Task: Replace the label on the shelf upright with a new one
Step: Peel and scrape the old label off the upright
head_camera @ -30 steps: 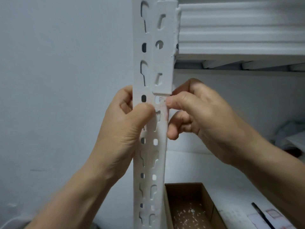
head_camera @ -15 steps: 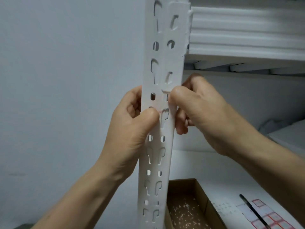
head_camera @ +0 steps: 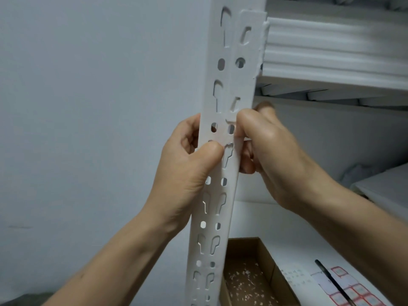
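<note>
Removal step apparently in hand: left hand (head_camera: 187, 173) grips shelf upright (head_camera: 210, 226); right hand (head_camera: 271, 155) pinches label (head_camera: 247, 85) at its lower edge. Next move requires a steady peel.

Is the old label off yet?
Still on: the label covers the upright above the right hand, whose thumb meets its lower edge.

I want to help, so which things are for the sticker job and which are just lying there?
For the job: shelf upright; old label on it; left hand gripping the upright; right hand pinching the label's bottom edge; sheet of red-edged labels.
Just lying about: cardboard box with white bits; black pen; white sheets stacked on the shelf.
</note>
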